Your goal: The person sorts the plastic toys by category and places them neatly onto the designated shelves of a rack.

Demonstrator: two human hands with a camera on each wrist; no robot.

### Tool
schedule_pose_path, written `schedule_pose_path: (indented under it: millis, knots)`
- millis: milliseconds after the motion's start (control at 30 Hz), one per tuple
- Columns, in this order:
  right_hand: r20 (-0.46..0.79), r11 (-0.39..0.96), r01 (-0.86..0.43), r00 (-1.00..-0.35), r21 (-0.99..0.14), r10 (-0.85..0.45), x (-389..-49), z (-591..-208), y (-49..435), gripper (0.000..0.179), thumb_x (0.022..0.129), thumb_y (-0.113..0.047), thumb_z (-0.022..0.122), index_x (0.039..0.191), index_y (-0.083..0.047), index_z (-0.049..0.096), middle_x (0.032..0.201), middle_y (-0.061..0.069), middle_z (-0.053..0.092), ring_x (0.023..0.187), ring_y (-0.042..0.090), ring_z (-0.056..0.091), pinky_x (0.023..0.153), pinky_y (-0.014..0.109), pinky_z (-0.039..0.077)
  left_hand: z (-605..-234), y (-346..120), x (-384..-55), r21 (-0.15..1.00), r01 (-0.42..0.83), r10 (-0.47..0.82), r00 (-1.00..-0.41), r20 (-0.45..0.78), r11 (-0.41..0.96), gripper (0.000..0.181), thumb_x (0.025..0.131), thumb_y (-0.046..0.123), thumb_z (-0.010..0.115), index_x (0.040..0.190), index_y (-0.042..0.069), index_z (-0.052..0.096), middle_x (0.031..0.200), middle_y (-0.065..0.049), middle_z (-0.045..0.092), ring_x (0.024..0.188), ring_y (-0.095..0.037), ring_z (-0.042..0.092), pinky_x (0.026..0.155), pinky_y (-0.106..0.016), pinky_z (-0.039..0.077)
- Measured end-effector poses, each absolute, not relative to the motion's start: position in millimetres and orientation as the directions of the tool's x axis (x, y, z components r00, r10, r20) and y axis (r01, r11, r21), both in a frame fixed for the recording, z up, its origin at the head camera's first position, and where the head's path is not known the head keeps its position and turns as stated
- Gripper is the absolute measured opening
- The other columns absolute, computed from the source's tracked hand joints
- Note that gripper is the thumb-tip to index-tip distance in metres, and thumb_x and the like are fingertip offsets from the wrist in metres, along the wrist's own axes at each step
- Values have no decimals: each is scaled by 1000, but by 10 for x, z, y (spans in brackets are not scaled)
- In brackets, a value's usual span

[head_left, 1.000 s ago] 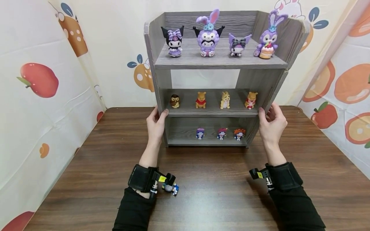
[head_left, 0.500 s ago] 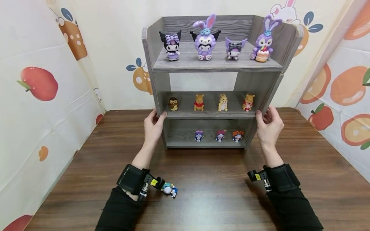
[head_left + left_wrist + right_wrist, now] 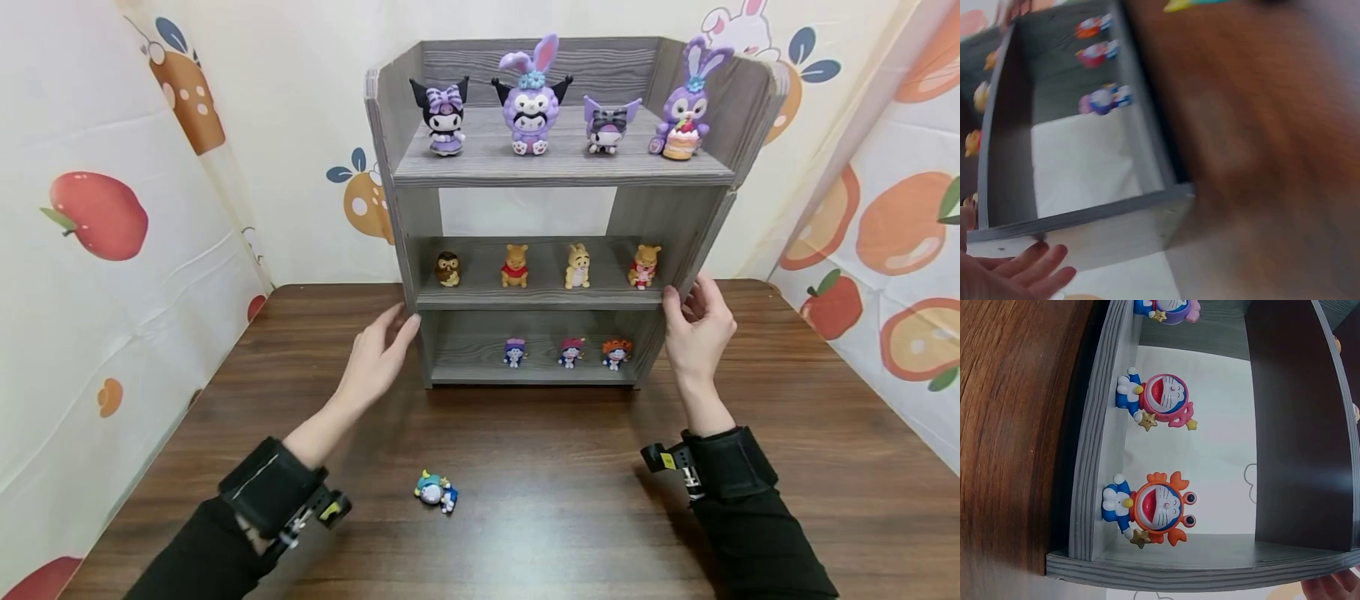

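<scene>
A grey wood-grain display shelf (image 3: 562, 175) stands at the back of the table, with figurines on its three tiers. My right hand (image 3: 699, 329) grips its right side panel at the middle tier's height, thumb at the front edge. At the left side panel, my left hand (image 3: 375, 354) has its fingers extended and loose, fingertips right by the panel; the left wrist view shows these fingers (image 3: 1035, 269) spread beside it. On the bottom tier stand three Doraemon figurines, one in an orange crab hood (image 3: 1159, 509), one in a pink hood (image 3: 1166, 397) and one in purple (image 3: 514, 352).
Another small blue-and-white figurine (image 3: 435, 492) lies on the brown table (image 3: 540, 533), in front of the shelf. Several Pooh-style figures (image 3: 515, 267) line the middle tier. Larger purple figures (image 3: 530, 117) stand on top. Printed cloth (image 3: 90, 333) walls the sides and back.
My left hand has let go of the shelf's left side and drawn back left and toward me, uncovering the lying figurine. The right hand keeps its grip. The head view has shifted slightly.
</scene>
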State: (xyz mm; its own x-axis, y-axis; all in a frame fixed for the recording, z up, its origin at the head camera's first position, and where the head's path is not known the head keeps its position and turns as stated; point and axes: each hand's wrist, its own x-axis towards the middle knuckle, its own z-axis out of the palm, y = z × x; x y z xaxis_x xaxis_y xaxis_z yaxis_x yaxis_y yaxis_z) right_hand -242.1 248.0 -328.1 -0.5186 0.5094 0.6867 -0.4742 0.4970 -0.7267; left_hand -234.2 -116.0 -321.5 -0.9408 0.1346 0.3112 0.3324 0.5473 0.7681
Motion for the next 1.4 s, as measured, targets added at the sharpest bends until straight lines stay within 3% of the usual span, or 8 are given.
schedule_pose_path:
  millis: [233, 567, 767, 933, 1267, 1400]
  knots:
    - [686, 503, -467, -522, -727, 507, -2417, -3275, 2485, 27, 80, -5, 58, 107, -3, 63, 94, 17, 64, 74, 2, 60, 61, 11, 44, -3451, -1316, -1965, 679, 347, 336, -929, 155, 647, 51, 90, 36, 49, 124, -2, 47, 115, -17, 56, 105, -30, 52, 88, -43, 38]
    - [684, 483, -485, -531, -729, 500, -2269, -3100, 2332, 27, 80, -1, 56, 106, -1, 63, 95, 19, 64, 75, 3, 60, 62, 11, 44, -3582, -1401, -1662, 703, 449, 630, -777, 2, 551, 43, 79, 24, 66, 112, -2, 56, 111, -14, 58, 96, -30, 55, 74, -37, 47]
    - [685, 497, -472, -538, -728, 492, -2246, -3093, 2328, 27, 81, -3, 57, 106, 3, 61, 95, 22, 63, 75, 4, 60, 62, 11, 43, -3641, -1388, -1593, 775, 381, 664, -744, -68, 505, 47, 74, 18, 72, 111, -5, 56, 107, -15, 59, 90, -26, 58, 70, -32, 48]
    - [680, 493, -470, -544, -732, 492, -2238, -3095, 2334, 26, 81, -4, 57, 106, 2, 61, 95, 20, 63, 74, 5, 60, 62, 11, 43, -3735, -1344, -1553, 827, 313, 674, -732, -104, 468, 45, 72, 12, 73, 109, -6, 57, 95, -7, 62, 81, -17, 59, 65, -26, 48]
    - [682, 498, -467, -546, -730, 487, -2246, -3103, 2342, 27, 81, -2, 57, 107, 3, 61, 96, 22, 62, 76, 3, 59, 63, 11, 44, -3846, -1274, -1494, 838, 302, 618, -785, -51, 453, 26, 75, 9, 69, 98, -1, 62, 81, -1, 63, 68, -8, 55, 58, -21, 47]
    - [682, 494, -472, -543, -730, 489, -2326, -3171, 2421, 27, 81, -3, 58, 107, 1, 62, 96, 21, 63, 75, 2, 59, 63, 11, 44, -3824, -1245, -1494, 789, 353, 583, -812, -8, 502, 22, 75, 8, 69, 94, 0, 64, 79, 0, 63, 67, -7, 55, 56, -21, 46]
